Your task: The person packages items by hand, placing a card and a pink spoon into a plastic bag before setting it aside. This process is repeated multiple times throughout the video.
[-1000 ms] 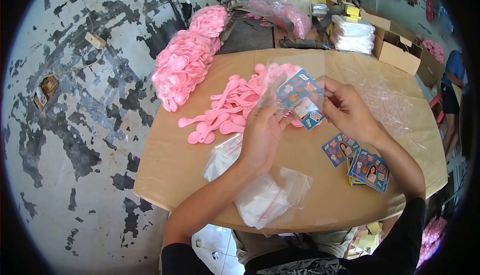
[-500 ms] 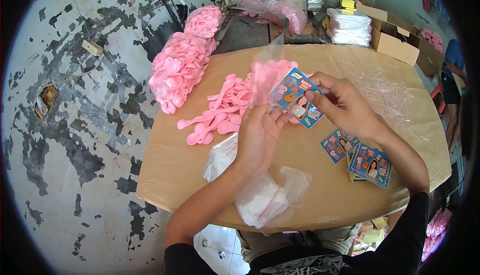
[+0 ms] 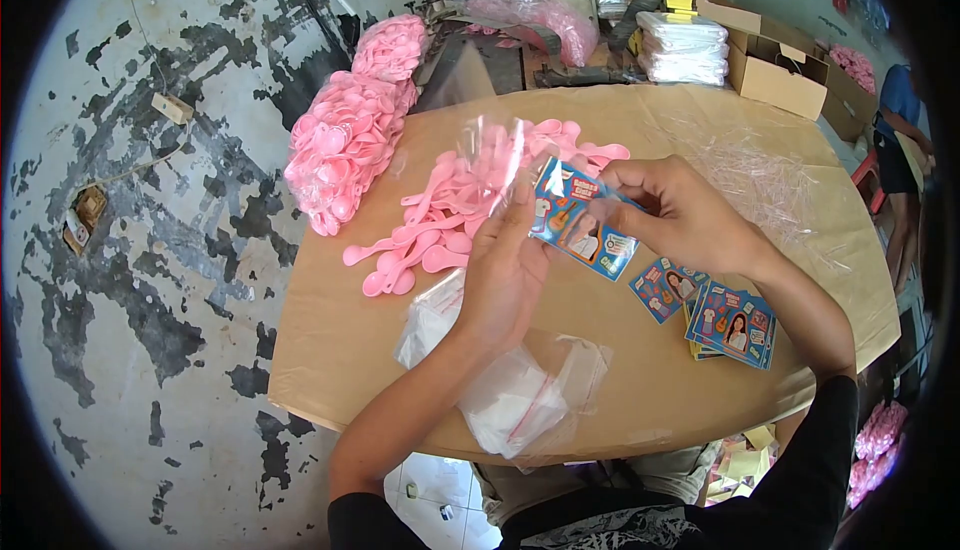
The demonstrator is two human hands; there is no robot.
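Observation:
A blue printed card (image 3: 583,222) is pinched by my right hand (image 3: 685,212) at its upper right edge. My left hand (image 3: 505,275) grips a clear plastic bag (image 3: 490,150) whose film stands up above the fingers, and the card's left end lies at the bag, seemingly behind its film. Beyond my left hand is a pile of pink spoons (image 3: 440,215). More blue cards (image 3: 735,322) lie below my right forearm. Clear bags (image 3: 515,400) rest under and beside my left forearm.
Bagged pink spoons (image 3: 345,140) stand at the table's back left edge. Thin clear strips (image 3: 765,190) lie on the right of the table (image 3: 640,390). White packs (image 3: 683,48) and a cardboard box (image 3: 780,80) are behind. Another person (image 3: 900,150) is at the far right.
The card has moved left and slightly down, against the bag in my left hand. My left fingers have closed on the bag, and its film has tilted left. The view has shifted slightly.

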